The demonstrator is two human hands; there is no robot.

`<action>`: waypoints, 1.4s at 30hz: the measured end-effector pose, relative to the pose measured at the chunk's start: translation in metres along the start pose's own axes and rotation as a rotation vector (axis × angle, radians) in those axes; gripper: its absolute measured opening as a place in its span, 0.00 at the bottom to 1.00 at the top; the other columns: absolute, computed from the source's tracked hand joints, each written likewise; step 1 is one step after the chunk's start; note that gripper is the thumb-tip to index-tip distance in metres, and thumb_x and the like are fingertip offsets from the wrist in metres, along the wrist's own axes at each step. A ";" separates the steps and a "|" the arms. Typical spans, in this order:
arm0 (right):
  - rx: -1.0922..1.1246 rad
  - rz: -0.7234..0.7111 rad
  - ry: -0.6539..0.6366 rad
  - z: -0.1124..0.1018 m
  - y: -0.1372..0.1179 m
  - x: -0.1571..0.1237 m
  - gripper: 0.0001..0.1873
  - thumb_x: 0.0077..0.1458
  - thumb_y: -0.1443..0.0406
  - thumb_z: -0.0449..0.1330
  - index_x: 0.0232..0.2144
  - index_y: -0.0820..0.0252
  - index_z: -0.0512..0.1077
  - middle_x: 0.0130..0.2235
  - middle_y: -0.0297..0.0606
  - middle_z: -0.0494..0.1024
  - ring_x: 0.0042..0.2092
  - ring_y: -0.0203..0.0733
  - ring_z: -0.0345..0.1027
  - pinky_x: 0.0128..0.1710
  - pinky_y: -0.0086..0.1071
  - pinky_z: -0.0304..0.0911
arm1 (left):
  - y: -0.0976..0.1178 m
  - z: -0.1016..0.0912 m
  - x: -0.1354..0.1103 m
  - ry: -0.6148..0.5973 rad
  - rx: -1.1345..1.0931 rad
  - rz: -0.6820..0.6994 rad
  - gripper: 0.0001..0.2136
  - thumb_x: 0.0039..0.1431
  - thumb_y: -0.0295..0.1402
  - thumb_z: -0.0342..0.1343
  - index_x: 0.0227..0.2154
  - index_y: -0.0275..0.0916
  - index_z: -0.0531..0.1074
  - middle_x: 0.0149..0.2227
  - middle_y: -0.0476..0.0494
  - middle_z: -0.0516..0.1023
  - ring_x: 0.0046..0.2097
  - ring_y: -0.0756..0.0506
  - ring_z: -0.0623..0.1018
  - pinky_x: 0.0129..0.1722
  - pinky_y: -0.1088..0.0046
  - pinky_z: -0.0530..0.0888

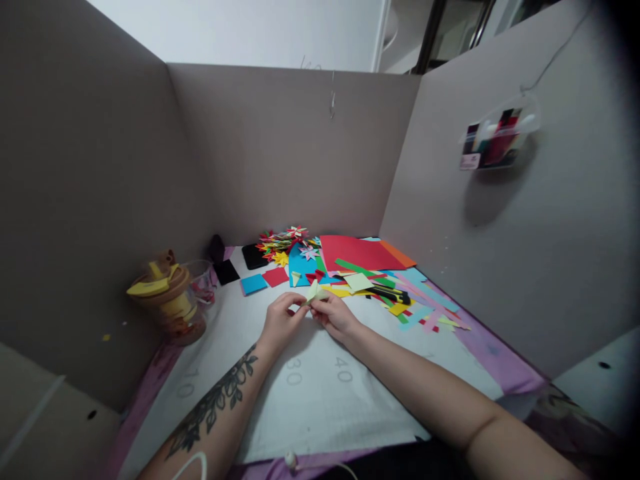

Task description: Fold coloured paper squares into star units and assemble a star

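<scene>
Between my two hands is a small folded piece of pale green paper [313,291], held just above the white table cover. My left hand [285,319] pinches its left lower side with thumb and fingers. On the other side, my right hand [336,316] grips it with fingertips closed. Just beyond lie a small pale folded piece [296,278] and red folded pieces [315,276]. A square of pale green paper [359,283] rests to the right of them, by a black and yellow utility knife [391,293].
Folded paper stars [283,248] pile up at the back, beside red sheets [357,253]. Coloured paper strips [430,303] scatter on the right. Blue [254,285] and black [227,272] squares lie left. A lidded cup [173,300] stands far left; grey panels [295,153] enclose the table.
</scene>
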State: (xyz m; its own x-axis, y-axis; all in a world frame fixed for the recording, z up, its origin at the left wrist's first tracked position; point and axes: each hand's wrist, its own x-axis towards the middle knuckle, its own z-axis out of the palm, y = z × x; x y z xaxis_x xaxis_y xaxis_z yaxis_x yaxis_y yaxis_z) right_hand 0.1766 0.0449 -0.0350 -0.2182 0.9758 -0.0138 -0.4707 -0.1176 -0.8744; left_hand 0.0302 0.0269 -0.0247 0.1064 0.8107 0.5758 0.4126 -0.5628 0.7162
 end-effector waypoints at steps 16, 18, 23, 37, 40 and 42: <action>-0.095 -0.093 -0.036 0.001 0.001 -0.003 0.11 0.36 0.68 0.65 0.25 0.60 0.67 0.22 0.27 0.67 0.24 0.31 0.58 0.25 0.26 0.53 | -0.004 0.000 0.007 -0.004 -0.234 -0.316 0.05 0.43 0.32 0.61 0.23 0.36 0.73 0.27 0.46 0.77 0.31 0.48 0.75 0.31 0.75 0.72; -0.126 -0.111 -0.035 0.002 0.001 -0.003 0.11 0.36 0.68 0.65 0.26 0.60 0.68 0.23 0.28 0.67 0.25 0.31 0.58 0.26 0.26 0.53 | -0.003 -0.001 0.007 -0.022 -0.241 -0.333 0.06 0.42 0.32 0.61 0.23 0.35 0.73 0.26 0.46 0.77 0.30 0.49 0.75 0.30 0.75 0.71; -0.200 -0.144 0.011 0.001 0.000 -0.002 0.10 0.36 0.66 0.65 0.24 0.61 0.68 0.23 0.29 0.67 0.26 0.33 0.58 0.26 0.27 0.54 | 0.001 -0.002 0.007 -0.052 -0.224 -0.335 0.07 0.46 0.35 0.59 0.25 0.36 0.75 0.27 0.45 0.78 0.31 0.47 0.75 0.32 0.74 0.70; -0.301 -0.236 0.020 -0.003 0.004 -0.001 0.10 0.39 0.62 0.65 0.22 0.61 0.68 0.21 0.29 0.64 0.25 0.33 0.56 0.26 0.27 0.53 | -0.003 0.001 0.005 -0.037 -0.269 -0.283 0.07 0.46 0.35 0.59 0.24 0.36 0.70 0.24 0.49 0.73 0.26 0.52 0.70 0.26 0.78 0.67; -0.322 -0.269 0.085 -0.004 0.005 0.001 0.10 0.39 0.62 0.65 0.21 0.61 0.68 0.20 0.29 0.63 0.25 0.33 0.55 0.25 0.28 0.52 | -0.001 0.003 0.004 -0.037 -0.241 -0.264 0.06 0.47 0.34 0.58 0.24 0.36 0.70 0.23 0.50 0.72 0.26 0.52 0.70 0.26 0.78 0.66; -0.315 -0.271 0.118 -0.004 0.004 0.002 0.11 0.38 0.61 0.65 0.20 0.61 0.68 0.20 0.29 0.63 0.24 0.33 0.55 0.25 0.28 0.52 | -0.001 0.004 0.004 -0.033 -0.234 -0.263 0.06 0.47 0.34 0.58 0.25 0.37 0.69 0.23 0.51 0.72 0.25 0.52 0.70 0.25 0.78 0.66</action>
State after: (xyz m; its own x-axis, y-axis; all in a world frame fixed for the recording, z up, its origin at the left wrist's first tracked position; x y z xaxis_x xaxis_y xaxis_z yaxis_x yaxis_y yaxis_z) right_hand 0.1774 0.0470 -0.0408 -0.0146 0.9802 0.1972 -0.2098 0.1899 -0.9591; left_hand 0.0342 0.0317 -0.0248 0.0549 0.9355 0.3489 0.2114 -0.3524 0.9117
